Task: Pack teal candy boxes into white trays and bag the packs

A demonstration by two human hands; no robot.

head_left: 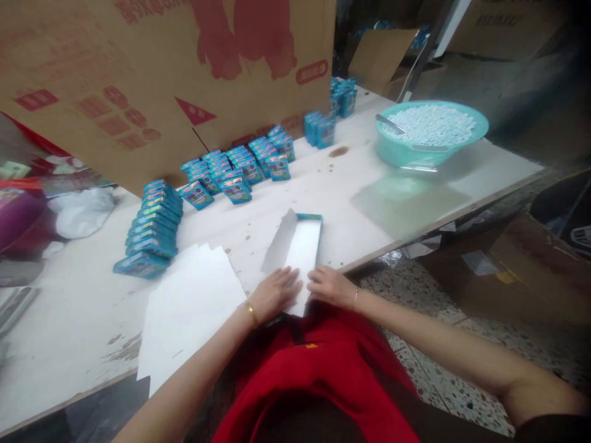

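A long, narrow open box (305, 240), white inside with a blue edge, lies in front of me at the table's edge. Its side flap (281, 241) stands folded out to the left. My left hand (279, 292) rests over the near left part of the box, fingers stretched out. Curled fingers of my right hand (330, 286) grip the right wall of the box near its front end; the thumb is partly hidden. Left of my left hand are overlapping white sheets (194, 307), apparently paper or card.
Small blue packs stand in a row (154, 224) at left and in groups (240, 163) before a large printed carton (161, 80). A turquoise basin (410, 151) of small pale pieces, with a scoop-like utensil (390, 123), sits at right. Another carton (503, 277) is below the table.
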